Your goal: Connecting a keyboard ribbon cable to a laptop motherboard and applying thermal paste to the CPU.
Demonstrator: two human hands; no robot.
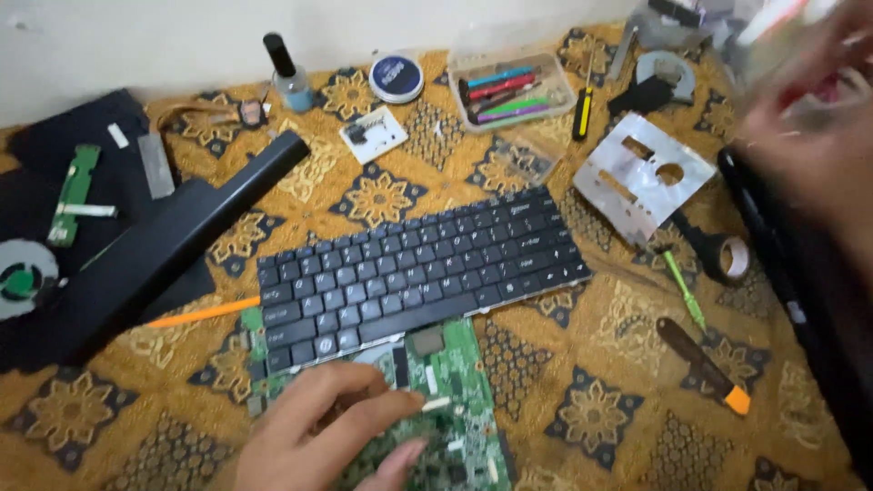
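Observation:
A green circuit board [455, 400] lies on the patterned cloth at the bottom centre. A black laptop keyboard [418, 268] rests just behind it and overlaps its far edge. My left hand [318, 436] lies on the board, thumb and forefinger pinching a small white piece at the board's middle. My right hand [818, 136] is a blur at the upper right, raised over a black laptop casing edge [773, 245]. It seems to grip something clear and blurred, and I cannot make out what it is.
A long black battery [173, 241] lies at left with a fan [23, 277] and dark parts. At the back stand a small bottle [289, 77], a round tin [396, 77] and a clear box of screwdrivers [509, 91]. A metal plate [641, 177], tape roll [727, 255] and orange-tipped tool [705, 364] lie right.

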